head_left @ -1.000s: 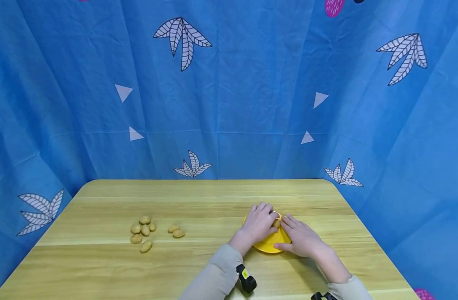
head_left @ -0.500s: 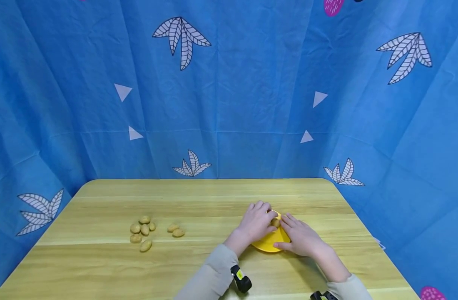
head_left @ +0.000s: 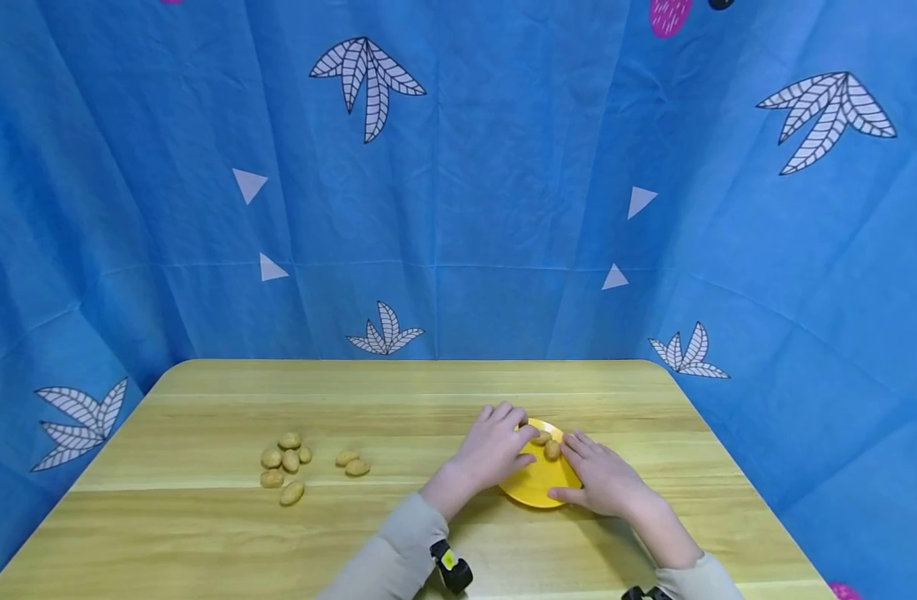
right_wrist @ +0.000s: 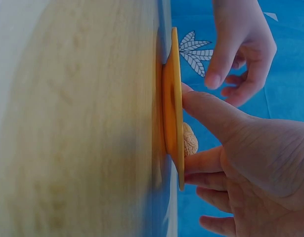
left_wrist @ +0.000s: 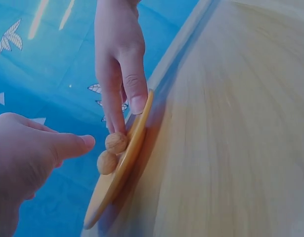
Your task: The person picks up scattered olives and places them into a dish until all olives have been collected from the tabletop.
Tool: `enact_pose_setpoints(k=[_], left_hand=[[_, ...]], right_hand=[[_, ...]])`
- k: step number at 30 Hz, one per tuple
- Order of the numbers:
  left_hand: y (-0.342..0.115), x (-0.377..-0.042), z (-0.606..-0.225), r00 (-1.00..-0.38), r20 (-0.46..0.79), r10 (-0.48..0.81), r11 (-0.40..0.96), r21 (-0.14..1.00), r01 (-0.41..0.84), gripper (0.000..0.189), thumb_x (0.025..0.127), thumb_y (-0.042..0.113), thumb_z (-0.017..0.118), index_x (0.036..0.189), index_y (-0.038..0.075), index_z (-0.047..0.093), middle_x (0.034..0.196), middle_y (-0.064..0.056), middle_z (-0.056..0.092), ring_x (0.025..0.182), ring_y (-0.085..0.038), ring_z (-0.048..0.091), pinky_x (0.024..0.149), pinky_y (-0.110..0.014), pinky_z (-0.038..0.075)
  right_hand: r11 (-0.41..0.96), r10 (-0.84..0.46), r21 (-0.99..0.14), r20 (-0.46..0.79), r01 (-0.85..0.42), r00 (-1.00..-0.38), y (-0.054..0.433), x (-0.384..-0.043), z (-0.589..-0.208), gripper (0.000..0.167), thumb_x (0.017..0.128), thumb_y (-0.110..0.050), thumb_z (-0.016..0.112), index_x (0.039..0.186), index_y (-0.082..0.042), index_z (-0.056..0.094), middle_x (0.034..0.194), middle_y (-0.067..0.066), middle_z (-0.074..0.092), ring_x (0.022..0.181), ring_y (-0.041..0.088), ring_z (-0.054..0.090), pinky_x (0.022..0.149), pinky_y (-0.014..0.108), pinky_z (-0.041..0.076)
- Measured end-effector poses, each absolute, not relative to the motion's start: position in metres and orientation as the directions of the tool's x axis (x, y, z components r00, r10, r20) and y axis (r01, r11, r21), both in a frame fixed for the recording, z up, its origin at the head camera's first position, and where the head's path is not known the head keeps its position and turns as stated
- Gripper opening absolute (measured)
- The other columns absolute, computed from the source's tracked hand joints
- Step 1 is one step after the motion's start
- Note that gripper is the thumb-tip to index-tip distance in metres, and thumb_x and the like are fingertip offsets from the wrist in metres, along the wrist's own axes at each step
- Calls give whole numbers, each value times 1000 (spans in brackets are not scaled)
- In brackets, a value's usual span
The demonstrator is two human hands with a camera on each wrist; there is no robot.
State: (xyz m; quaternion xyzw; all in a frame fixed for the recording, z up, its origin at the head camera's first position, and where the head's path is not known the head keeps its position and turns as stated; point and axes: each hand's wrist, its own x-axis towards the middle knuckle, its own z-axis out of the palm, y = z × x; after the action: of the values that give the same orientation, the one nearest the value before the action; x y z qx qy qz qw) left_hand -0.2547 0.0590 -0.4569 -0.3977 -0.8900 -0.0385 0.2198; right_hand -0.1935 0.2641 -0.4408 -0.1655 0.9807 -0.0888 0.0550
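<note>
Two tan, wrinkled walnuts [head_left: 552, 450] lie side by side toward the back of a yellow plate [head_left: 533, 487]. Over the plate's left side hovers my left hand [head_left: 491, 446], its fingers loosely bent and holding nothing; the right wrist view shows a gap between the left hand [right_wrist: 248, 54] and the plate [right_wrist: 177, 98]. My right hand [head_left: 604, 475] rests along the plate's right rim with fairly straight fingers and the thumb spread toward the near side. In the left wrist view, fingertips of the right hand [left_wrist: 122, 59] reach down right beside one walnut [left_wrist: 116, 142].
On the left half of the wooden table [head_left: 166, 533] lies a loose group of several walnuts [head_left: 290, 460]. Two more walnuts [head_left: 357, 467] sit between that group and the plate. A blue patterned curtain [head_left: 488, 208] hangs behind the table and along its sides.
My left hand has drawn back leftward from the walnuts on the plate, letting go, so both walnuts now show. The right hand has stayed at the rim.
</note>
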Motion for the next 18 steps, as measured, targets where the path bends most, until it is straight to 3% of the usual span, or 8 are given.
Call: enact_pose_setpoints(k=[9, 18], left_hand=[[36, -248, -451, -497, 445, 746, 634, -244, 734, 36, 85, 51, 70, 112, 28, 68, 108, 8, 59, 103, -13, 51, 83, -29, 39], [8, -241, -445, -471, 420, 775, 599, -252, 760, 36, 85, 47, 71, 114, 26, 69, 110, 6, 61, 104, -14, 53, 84, -31, 41]], right_hand=[[933, -327, -189, -80, -307, -942, 264, -194, -442, 82, 87, -52, 65, 140, 7, 45, 151, 23, 40, 144, 42, 30, 112, 58, 29], [932, -328, -185, -67, -311, -942, 265, -194, -443, 82, 86, -52, 66, 140, 7, 45, 151, 23, 40, 143, 42, 31, 112, 58, 30]])
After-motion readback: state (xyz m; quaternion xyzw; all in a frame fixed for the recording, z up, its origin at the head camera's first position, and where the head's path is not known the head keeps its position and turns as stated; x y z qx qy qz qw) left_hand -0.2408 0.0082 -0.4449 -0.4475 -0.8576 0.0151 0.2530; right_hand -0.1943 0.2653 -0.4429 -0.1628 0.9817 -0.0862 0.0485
